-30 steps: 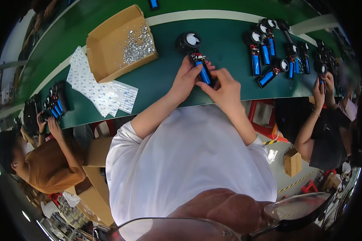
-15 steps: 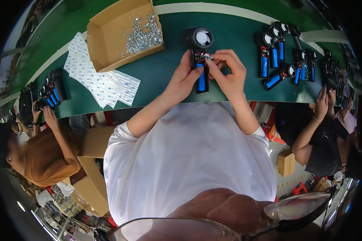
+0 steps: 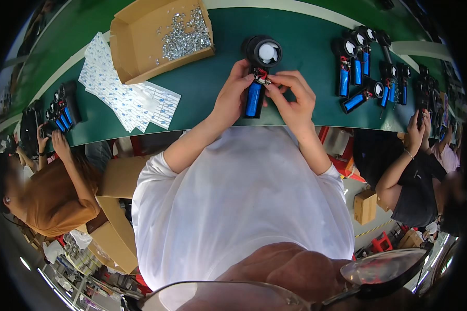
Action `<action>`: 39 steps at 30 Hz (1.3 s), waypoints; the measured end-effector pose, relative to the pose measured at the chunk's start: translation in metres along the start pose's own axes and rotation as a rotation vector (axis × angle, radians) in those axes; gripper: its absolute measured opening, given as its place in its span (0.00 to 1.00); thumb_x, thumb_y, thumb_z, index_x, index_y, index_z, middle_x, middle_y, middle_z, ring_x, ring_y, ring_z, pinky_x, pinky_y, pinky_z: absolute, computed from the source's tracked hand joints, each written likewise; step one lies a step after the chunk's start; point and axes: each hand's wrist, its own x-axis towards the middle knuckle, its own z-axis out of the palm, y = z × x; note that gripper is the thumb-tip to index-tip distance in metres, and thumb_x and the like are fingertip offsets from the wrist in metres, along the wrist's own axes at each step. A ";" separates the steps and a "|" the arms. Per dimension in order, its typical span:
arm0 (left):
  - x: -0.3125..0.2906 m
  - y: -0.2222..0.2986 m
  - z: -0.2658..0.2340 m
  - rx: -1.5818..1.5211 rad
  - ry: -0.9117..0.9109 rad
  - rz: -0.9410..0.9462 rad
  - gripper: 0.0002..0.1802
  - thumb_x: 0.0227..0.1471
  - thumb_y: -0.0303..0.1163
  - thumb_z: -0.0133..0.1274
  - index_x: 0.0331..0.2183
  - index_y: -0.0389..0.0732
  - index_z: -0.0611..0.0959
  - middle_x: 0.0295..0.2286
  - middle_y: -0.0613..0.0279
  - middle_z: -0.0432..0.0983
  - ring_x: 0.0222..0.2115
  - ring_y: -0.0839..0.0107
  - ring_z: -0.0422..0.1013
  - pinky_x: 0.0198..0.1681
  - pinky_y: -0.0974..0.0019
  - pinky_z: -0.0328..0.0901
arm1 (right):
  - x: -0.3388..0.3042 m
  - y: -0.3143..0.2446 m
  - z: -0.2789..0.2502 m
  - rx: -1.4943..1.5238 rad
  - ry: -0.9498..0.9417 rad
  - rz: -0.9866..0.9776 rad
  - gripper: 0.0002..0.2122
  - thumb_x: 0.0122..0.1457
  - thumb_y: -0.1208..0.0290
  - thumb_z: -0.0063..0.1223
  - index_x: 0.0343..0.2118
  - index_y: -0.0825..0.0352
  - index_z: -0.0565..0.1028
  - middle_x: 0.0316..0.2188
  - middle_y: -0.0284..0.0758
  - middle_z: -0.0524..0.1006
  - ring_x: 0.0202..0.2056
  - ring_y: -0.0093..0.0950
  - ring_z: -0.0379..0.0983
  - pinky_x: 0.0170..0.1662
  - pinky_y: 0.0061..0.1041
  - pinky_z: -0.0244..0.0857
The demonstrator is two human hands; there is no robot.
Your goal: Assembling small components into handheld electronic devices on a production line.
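Green bench (image 3: pixel 301 41) is spreading ahead. Left hand (image 3: pixel 230 97) is gripping the device (image 3: pixel 258 82) between both hands, battery (image 3: pixel 253 101) sitting in, case standing open; right hand (image 3: pixel 297 101) is nearly pinching its wires (image 3: pixel 261 73), hold unclear. Open units (image 3: pixel 344 80) are lying rightward.

11 o'clock: shallow cardboard box (image 3: pixel 135 49), small silvery pieces (image 3: pixel 187 39) heaped toward its right side. 10 o'clock: overlapping white sheets (image 3: pixel 114 96), blue-printed. I see a brown-shirted co-worker (image 3: pixel 62 207) between 8 and 9; 4 o'clock, small carton (image 3: pixel 365 207) on the floor.
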 end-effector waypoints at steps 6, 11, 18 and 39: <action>0.000 -0.001 0.000 -0.028 0.025 -0.007 0.22 0.61 0.34 0.38 0.55 0.39 0.61 0.43 0.54 0.70 0.37 0.65 0.72 0.35 0.62 0.72 | -0.001 -0.006 0.003 0.135 0.005 0.104 0.12 0.51 0.88 0.59 0.40 0.72 0.77 0.35 0.36 0.78 0.28 0.18 0.73 0.29 0.14 0.63; 0.001 -0.001 -0.001 -0.106 0.046 -0.002 0.21 0.61 0.35 0.38 0.54 0.38 0.63 0.41 0.55 0.71 0.37 0.66 0.73 0.35 0.62 0.73 | -0.004 -0.008 0.003 0.229 -0.015 0.187 0.15 0.51 0.88 0.59 0.42 0.72 0.77 0.36 0.37 0.78 0.30 0.17 0.73 0.31 0.14 0.63; 0.001 0.002 0.005 -0.055 0.108 -0.047 0.21 0.62 0.36 0.39 0.53 0.35 0.64 0.39 0.55 0.73 0.35 0.68 0.74 0.33 0.65 0.72 | 0.006 -0.008 0.005 -0.081 0.035 0.006 0.14 0.49 0.82 0.63 0.41 0.65 0.78 0.31 0.32 0.78 0.26 0.19 0.73 0.27 0.17 0.62; 0.011 -0.010 0.006 0.068 0.194 -0.066 0.16 0.61 0.29 0.42 0.49 0.36 0.65 0.35 0.57 0.73 0.30 0.72 0.73 0.29 0.69 0.71 | -0.007 0.000 0.005 0.275 0.103 0.422 0.07 0.54 0.80 0.61 0.36 0.70 0.77 0.29 0.31 0.80 0.31 0.17 0.75 0.34 0.16 0.68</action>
